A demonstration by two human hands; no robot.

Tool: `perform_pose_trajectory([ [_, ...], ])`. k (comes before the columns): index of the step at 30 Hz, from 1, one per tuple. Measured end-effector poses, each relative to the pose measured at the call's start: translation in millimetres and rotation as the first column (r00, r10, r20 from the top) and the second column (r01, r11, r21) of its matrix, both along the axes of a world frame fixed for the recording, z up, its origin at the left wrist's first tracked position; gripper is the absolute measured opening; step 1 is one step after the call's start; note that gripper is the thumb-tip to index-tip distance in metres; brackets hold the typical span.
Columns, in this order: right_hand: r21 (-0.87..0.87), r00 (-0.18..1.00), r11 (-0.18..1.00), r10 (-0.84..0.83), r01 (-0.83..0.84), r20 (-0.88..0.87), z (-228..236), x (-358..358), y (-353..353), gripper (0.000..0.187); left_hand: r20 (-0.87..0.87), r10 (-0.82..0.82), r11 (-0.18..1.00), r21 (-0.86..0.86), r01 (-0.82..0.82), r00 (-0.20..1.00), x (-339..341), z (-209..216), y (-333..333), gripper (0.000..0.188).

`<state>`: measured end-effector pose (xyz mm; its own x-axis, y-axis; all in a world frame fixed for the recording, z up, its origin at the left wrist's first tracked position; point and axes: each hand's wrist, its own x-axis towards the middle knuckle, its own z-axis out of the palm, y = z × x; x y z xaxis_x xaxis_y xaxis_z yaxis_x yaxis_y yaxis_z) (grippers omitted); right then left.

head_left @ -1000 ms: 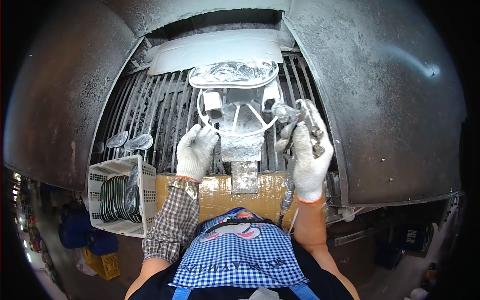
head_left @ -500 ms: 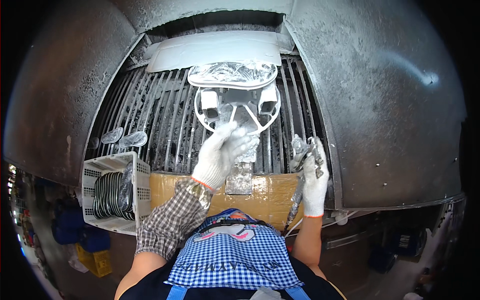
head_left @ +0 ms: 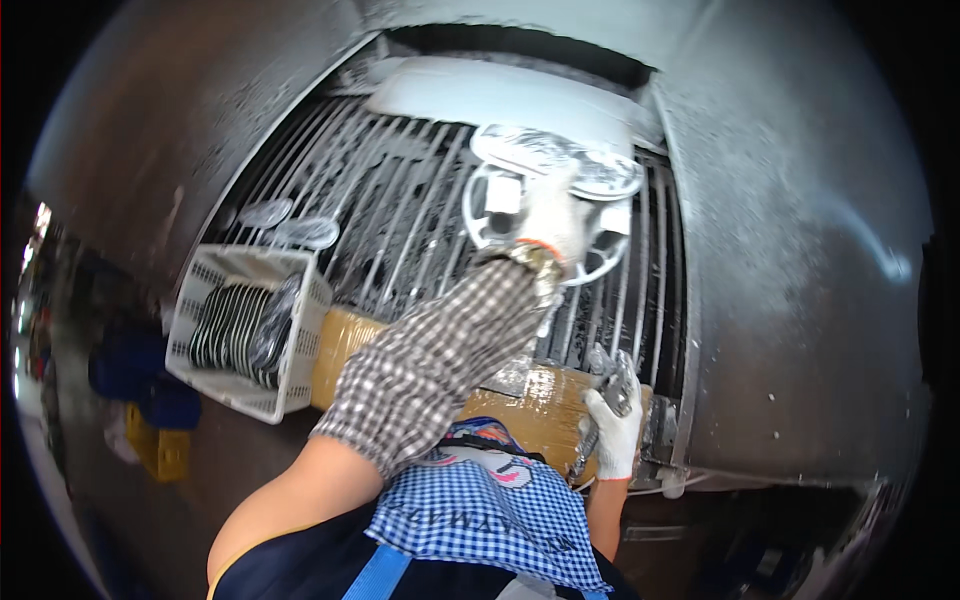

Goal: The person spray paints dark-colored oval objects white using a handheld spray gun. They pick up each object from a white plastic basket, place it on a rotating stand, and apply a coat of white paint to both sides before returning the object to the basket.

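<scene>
While my right hand (head_left: 614, 430) curls around a crusted metal spray gun (head_left: 624, 385), my left hand (head_left: 555, 222) reaches over a white ring-shaped stand (head_left: 470, 207).
I cannot tell whether that left hand pinches anything, since its knit glove (head_left: 560, 205) blurs against the long oval piece (head_left: 510, 150) lying across the stand, film shiny and crinkled, rim smooth and white. Beneath run straight metal bars (head_left: 400, 185), powdery with grey. Below the glove comes a loose checked cloth sleeve (head_left: 430, 350). Off to the left, a white perforated plastic crate (head_left: 302, 350) holds thin, round-ended plates (head_left: 228, 325) packed side by side. Glossy, tape-covered cardboard (head_left: 340, 345) edges the near side.
</scene>
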<state>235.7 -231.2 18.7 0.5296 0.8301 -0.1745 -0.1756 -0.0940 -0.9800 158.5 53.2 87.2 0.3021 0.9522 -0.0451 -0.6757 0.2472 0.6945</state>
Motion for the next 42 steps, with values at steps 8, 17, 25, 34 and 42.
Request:
perform_pose_trajectory([
  [8, -0.209, 0.993, 0.977, 0.059, -0.036, 0.103, -30.8, -3.0, -7.4, 0.048, 0.153, 0.14, 0.987, -0.1, -0.126, 0.978, -53.7, 24.5, -7.7, 0.024],
  [17, -0.359, 0.984, 0.93, 0.133, -0.083, 0.116, -18.6, -25.3, 14.6, 0.036, 0.161, 0.452, 0.891, -0.113, -0.439, 0.877, -222.4, -41.3, 34.2, 0.053],
  [25, -0.419, 0.961, 0.902, 0.202, -0.107, 0.191, -18.4, -32.9, 29.6, 0.05, 0.007, 0.381, 0.789, -0.524, -0.322, 0.924, -259.8, -239.3, 23.8, 0.042],
  [34, -0.395, 0.936, 0.914, 0.214, -0.091, 0.28, -43.2, -23.7, 31.1, 0.053, 0.004, 0.422, 0.746, -0.571, -0.344, 0.907, -255.0, -231.3, 50.1, 0.04],
  [42, -0.485, 0.949, 0.863, 0.256, -0.14, 0.182, -31.9, -35.0, 41.2, 0.047, -0.43, 0.146, 0.715, -0.576, -0.395, 0.891, -255.7, -246.9, 15.3, 0.061],
])
